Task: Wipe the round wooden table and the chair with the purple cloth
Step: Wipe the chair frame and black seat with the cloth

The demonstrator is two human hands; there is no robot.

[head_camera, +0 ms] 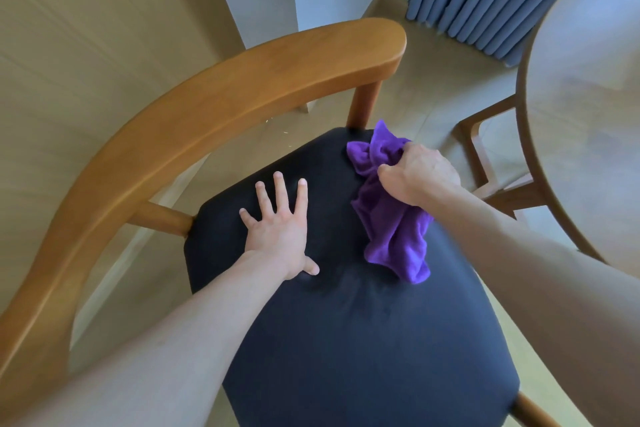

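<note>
On the chair seat, far right corner: purple cloth, bunched, gripped by the right hand.

Item, chair: curved wooden back rail, dark upholstered seat; the seat carries both hands and the cloth.

Item, purple cloth: crumpled rather than flat; upper part at the far right corner of the seat, loose tail trailing toward the seat's right edge.

Item, right hand: fingers curled round the top of the cloth, knuckles up, pressing it to the seat.

Item, left hand: spread flat, fingers straight, palm down near the middle of the seat; holds nothing, apparently bracing.

Item, round wooden bench: at the right of the view, apart from the chair; whether it has been wiped cannot be told.

Step judged: wiping the seat; back rail and posts likely still to do.

Risk, coverage: a wadded cloth touches little of the fabric, so strokes may leave unwiped bands, most likely under the left hand.

Risk, slippage: the loose tail hangs near the right edge; a stroke outward could drag it off the seat.

Risk, chair movement: a hard push toward the far corner could slide the chair if the left hand lifts.
</note>
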